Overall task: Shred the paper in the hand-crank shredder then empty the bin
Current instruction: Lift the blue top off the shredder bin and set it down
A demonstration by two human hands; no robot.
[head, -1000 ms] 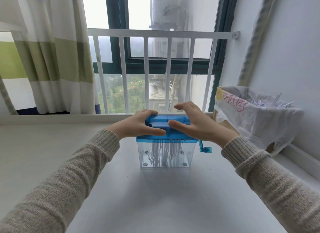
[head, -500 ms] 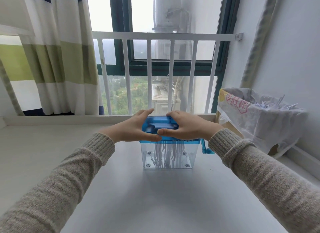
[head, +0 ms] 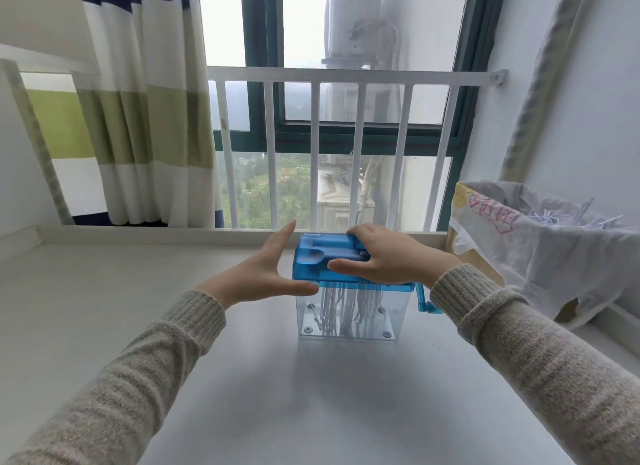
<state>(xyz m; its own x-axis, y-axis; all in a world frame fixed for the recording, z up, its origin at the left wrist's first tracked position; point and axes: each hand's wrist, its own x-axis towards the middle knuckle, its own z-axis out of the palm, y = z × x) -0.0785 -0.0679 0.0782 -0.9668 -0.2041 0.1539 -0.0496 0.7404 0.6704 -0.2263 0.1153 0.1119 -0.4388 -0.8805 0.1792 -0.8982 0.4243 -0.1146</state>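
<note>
With strips hanging in the clear bin (head: 349, 317) near the bench's back edge, our right hand (head: 384, 257) grips the blue shredder top (head: 325, 257) while our left hand (head: 266, 274) is spread open beside it, so lifting off the top likely comes next.

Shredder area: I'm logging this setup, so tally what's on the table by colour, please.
Blue: 2, shredder top, crank
Clear: 1, bin
White: 2, paper strips, bag
Total: 5
</note>
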